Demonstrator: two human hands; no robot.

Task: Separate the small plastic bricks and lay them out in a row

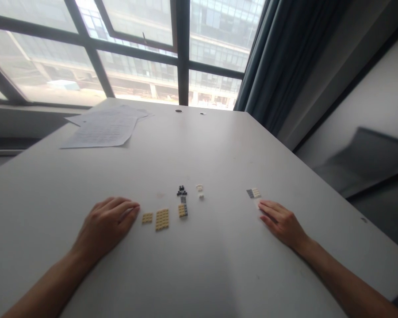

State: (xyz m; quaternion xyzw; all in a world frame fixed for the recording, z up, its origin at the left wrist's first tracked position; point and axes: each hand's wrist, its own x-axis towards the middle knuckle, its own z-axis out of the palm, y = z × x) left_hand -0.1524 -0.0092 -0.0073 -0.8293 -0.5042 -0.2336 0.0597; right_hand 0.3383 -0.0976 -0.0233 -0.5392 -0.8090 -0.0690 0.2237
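My left hand (106, 224) rests palm down on the white table, its fingers loosely stretched and holding nothing. Just right of its fingertips lie a small tan building-block plate (147, 218) and a larger tan plate (162, 220). Further right is a tan and grey block piece (182, 210), with a small grey piece (183, 199) and several black pieces (181, 191) behind it. Small white pieces (199, 187) sit beside those. My right hand (280, 221) also lies on the table, thumb apart from the fingers. Its fingertips are close to a grey and white plate piece (253, 193).
Printed paper sheets (102, 130) lie at the table's back left. Two round spots (178, 111) are near the far edge of the table (212, 274). Behind it stand a window (182, 53) and a dark curtain (278, 57). A blurred grey chair (371, 152) is at the right.
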